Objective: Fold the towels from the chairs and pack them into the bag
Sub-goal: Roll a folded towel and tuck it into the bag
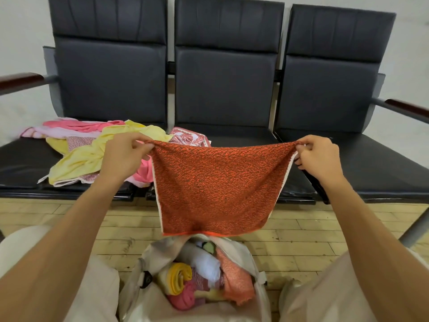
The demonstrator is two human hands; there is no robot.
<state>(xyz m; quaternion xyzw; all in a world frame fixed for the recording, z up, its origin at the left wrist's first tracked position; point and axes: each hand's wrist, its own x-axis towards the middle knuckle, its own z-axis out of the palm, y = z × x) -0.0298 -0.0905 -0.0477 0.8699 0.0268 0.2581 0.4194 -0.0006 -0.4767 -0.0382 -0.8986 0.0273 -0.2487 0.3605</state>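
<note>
Roughly midway: the left hand (123, 156) and right hand (318, 156) each pinch a top corner of the orange towel (220, 189), stretched between them. Below them, the bag (241, 254) holds several rolled towels; unfolded ones (88, 154) lie beyond the left hand.

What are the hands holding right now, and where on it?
Both hold the orange towel: the left hand pinches its top left corner, the right hand its top right corner. It hangs spread above the open bag.
</note>
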